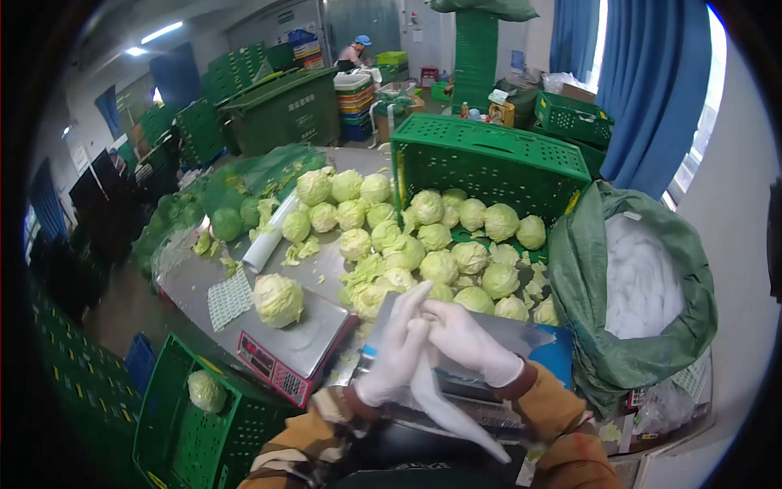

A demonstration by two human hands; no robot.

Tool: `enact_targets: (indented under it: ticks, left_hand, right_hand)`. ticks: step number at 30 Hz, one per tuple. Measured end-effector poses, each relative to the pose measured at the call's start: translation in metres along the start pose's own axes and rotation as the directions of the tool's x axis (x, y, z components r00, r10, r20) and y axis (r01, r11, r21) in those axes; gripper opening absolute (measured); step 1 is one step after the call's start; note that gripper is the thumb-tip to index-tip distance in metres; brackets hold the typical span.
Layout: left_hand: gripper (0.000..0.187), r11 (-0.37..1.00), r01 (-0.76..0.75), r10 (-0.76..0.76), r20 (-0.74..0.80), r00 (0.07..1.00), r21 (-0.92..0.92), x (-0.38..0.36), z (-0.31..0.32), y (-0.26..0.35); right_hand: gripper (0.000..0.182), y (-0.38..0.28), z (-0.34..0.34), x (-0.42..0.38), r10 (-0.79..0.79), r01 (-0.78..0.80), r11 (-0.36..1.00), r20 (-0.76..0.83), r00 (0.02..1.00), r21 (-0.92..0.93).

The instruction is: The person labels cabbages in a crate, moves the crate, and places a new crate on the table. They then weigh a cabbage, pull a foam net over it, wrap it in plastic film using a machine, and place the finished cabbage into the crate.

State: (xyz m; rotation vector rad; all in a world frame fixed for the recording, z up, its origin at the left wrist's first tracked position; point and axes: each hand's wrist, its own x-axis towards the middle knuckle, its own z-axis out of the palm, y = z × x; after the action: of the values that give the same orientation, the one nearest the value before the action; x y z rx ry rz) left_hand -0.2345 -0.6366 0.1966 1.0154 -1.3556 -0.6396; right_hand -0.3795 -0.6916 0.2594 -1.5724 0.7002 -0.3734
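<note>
Both my hands are in white gloves and meet in front of me, fingers closed at the top of a limp white foam net sleeve point(452, 414). My left hand point(393, 352) grips it from the left, its fingers pointing up. From the other side my right hand point(474, 341) pinches it, and the sleeve's tail hangs down to the right. A trimmed cabbage point(278, 301) rests on the metal pan of a red digital scale point(324, 328), left of my hands. Beyond my hands lies a heap of cabbages point(401, 251), partly spilling from a tipped green crate point(489, 159).
At right, a green sack point(582, 269) holds white foam sleeves point(643, 281). A plastic film roll point(270, 232) and label sheet point(230, 300) lie on the table. Lower left, a green crate point(175, 432) contains one wrapped cabbage point(207, 391). A person point(352, 55) works far back.
</note>
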Motion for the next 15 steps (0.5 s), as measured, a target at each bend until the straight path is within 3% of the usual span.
enact_targets:
  ticks: [1, 2, 3, 5, 6, 7, 9, 11, 13, 15]
  left_hand:
    - [0.055, 0.992, 0.069, -0.077, -0.074, 0.994, -0.105, -0.006, 0.003, -0.015]
    - [0.047, 0.762, 0.22, -0.374, -0.137, 0.917, -0.609, -0.004, 0.006, 0.014]
    - [0.047, 0.758, 0.221, -0.395, -0.162, 0.904, -0.614, -0.004, 0.001, 0.015]
    - [0.051, 0.663, 0.225, -0.52, -0.223, 0.824, -0.714, -0.017, -0.014, 0.014]
    - [0.053, 0.513, 0.319, -0.648, -0.116, 0.753, -0.797, -0.026, -0.022, 0.027]
    - [0.052, 0.452, 0.183, -0.636, -0.171, 0.753, -0.873, -0.033, -0.017, 0.007]
    - [0.051, 0.463, 0.157, -0.544, -0.14, 0.827, -0.872, -0.051, -0.026, 0.003]
    - [0.051, 0.5, 0.149, -0.53, -0.166, 0.831, -0.853, -0.063, -0.037, 0.016]
    - [0.055, 0.495, 0.034, -0.429, -0.211, 0.878, -0.868, -0.068, -0.051, 0.024]
    - [0.057, 0.54, 0.031, -0.452, -0.258, 0.854, -0.841, -0.07, -0.066, 0.034]
  right_hand:
    - [0.033, 0.003, 0.017, 0.007, -0.019, 0.023, 0.947, -0.016, 1.0, 0.32]
    - [0.035, 0.007, 0.03, 0.013, -0.021, 0.037, 0.794, -0.034, 0.999, 0.606]
    - [0.035, 0.013, 0.04, 0.017, -0.001, 0.003, 0.795, -0.005, 1.0, 0.607]
    - [0.033, 0.029, 0.062, 0.022, -0.171, 0.186, 0.951, -0.083, 0.982, 0.248]
    - [0.029, 0.027, 0.077, 0.02, -0.055, 0.093, 0.947, -0.13, 0.99, 0.307]
    - [0.024, 0.039, 0.093, 0.026, -0.269, 0.271, 0.962, -0.311, 0.911, -0.04]
    - [0.021, 0.04, 0.11, 0.034, -0.547, 0.409, 0.823, -0.355, 0.758, -0.395]
    - [0.014, 0.033, 0.127, 0.038, -0.526, 0.409, 0.84, -0.351, 0.775, -0.357]
    - [0.008, 0.035, 0.138, 0.046, -0.567, 0.435, 0.815, -0.37, 0.735, -0.383]
    - [0.006, 0.035, 0.144, 0.055, -0.588, 0.446, 0.794, -0.34, 0.734, -0.413]
